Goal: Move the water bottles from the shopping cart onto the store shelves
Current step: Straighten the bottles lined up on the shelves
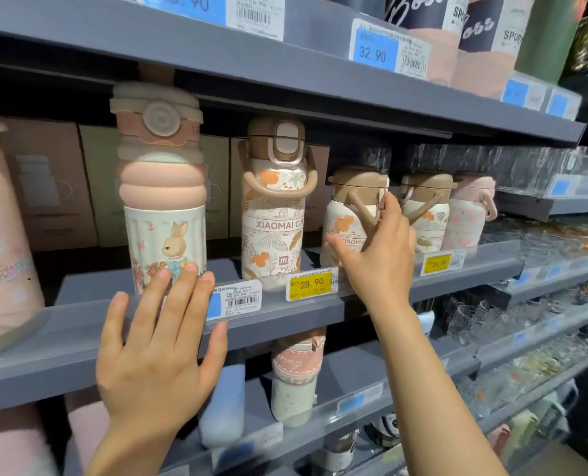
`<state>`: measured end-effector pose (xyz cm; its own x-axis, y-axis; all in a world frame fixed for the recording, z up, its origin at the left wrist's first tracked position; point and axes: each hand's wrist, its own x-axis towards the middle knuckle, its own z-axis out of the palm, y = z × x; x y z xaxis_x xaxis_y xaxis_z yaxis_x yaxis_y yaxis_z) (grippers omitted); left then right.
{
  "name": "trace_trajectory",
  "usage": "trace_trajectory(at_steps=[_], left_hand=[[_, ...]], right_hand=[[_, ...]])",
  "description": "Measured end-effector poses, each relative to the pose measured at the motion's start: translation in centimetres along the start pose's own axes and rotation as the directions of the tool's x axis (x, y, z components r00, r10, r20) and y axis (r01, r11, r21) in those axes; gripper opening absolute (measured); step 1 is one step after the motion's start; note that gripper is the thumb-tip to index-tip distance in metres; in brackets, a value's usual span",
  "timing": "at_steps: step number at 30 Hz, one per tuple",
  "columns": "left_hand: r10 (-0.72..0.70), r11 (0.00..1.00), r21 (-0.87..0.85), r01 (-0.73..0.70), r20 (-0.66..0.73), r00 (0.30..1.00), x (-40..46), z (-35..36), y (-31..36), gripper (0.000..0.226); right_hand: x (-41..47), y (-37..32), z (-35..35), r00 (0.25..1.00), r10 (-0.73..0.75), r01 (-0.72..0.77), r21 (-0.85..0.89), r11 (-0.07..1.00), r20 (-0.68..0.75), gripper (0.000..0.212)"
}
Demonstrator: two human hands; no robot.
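A: Labels first. What reads clearly?

B: "XIAOMAI CUP" on the tall floral bottle; a yellow tag below it, "28.90"; a second yellow tag, "26.90"; a blue tag on the upper shelf, "32.90".

A: Hands?

B: Right hand, fingers spread and straight, touches the short floral bottle with brown lid and strap, upright on the middle shelf. Left hand lies flat, fingers apart, against the shelf edge below the pink rabbit bottle.
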<state>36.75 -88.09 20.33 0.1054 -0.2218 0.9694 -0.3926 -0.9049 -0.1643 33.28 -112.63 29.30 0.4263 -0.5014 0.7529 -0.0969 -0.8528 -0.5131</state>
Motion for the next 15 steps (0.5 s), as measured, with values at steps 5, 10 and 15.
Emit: trace_trajectory(at_steps=[5, 10, 15], left_hand=[[-0.033, 0.999, -0.015, 0.034, 0.051, 0.998, 0.1, -0.7, 0.2, 0.046], [-0.079, 0.995, -0.06, 0.083, 0.076, 0.994, 0.9, -0.9, 2.8, 0.049], [-0.051, 0.992, -0.108, 0.062, 0.098, 0.994, 2.5, 0.2, 9.0, 0.053]], right_hand=[[0.7, 2.2, -2.2, 0.991, 0.058, -0.101, 0.373, 0.922, 0.124, 0.095], [4.7, 3.6, -2.8, 0.904, -0.07, -0.141, 0.448, 0.883, 0.423, 0.111], [6.0, 4.5, -1.7, 0.853, -0.185, -0.138, 0.554, 0.821, 0.488, 0.109]])
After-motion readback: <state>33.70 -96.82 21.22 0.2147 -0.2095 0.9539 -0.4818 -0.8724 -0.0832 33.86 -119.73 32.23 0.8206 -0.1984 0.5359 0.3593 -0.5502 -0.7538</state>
